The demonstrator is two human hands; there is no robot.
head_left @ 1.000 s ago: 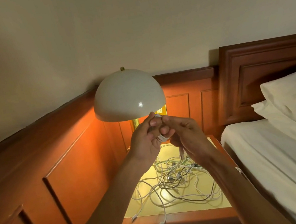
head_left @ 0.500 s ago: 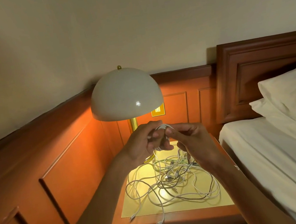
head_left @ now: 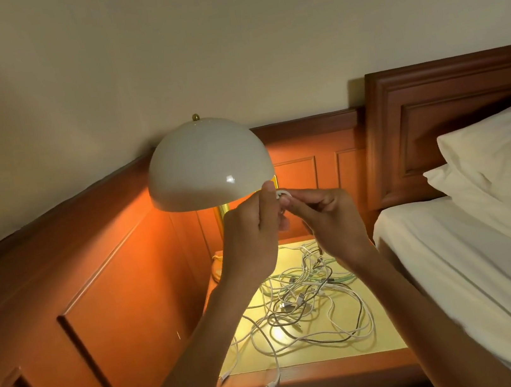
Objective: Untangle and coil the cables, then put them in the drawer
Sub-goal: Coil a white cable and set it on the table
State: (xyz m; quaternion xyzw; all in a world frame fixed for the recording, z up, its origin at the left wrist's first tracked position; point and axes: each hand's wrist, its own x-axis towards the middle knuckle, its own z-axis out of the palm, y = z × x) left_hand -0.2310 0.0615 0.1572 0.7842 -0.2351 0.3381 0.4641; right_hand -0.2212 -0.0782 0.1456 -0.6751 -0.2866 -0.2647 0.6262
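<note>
Up close at a bedside, a person's left hand (head_left: 250,237) and right hand (head_left: 328,222) meet in the air just below the rim of a cream domed lamp (head_left: 206,164), sharing a white cable (head_left: 282,193). The left hand has its fingers curled and its thumb raised, with a small loop of the cable showing at its fingertips. The right hand pinches the same cable between thumb and forefinger, its other fingers folded in. Only a short arc of the cable shows between the two hands (how many turns are wound there cannot be told).

Below them, on the lamplit top of a wooden nightstand (head_left: 304,353), lies a loose tangle of cables (head_left: 310,301). Most strands are white, with a dark cable (head_left: 329,340) looping through the near side and a pale green cable (head_left: 340,280) at the far right. One white plug (head_left: 271,386) hangs over the front edge of the nightstand, and another cable end (head_left: 225,376) rests at its near left corner. The front of the nightstand under that edge is in deep shadow, and a drawer cannot be made out.

Red-brown wood panelling (head_left: 95,283) lines the wall to the left and behind the lamp. To the right stands a bed with a white sheet (head_left: 476,259), a white pillow (head_left: 501,163) and a carved wooden headboard (head_left: 453,104).
</note>
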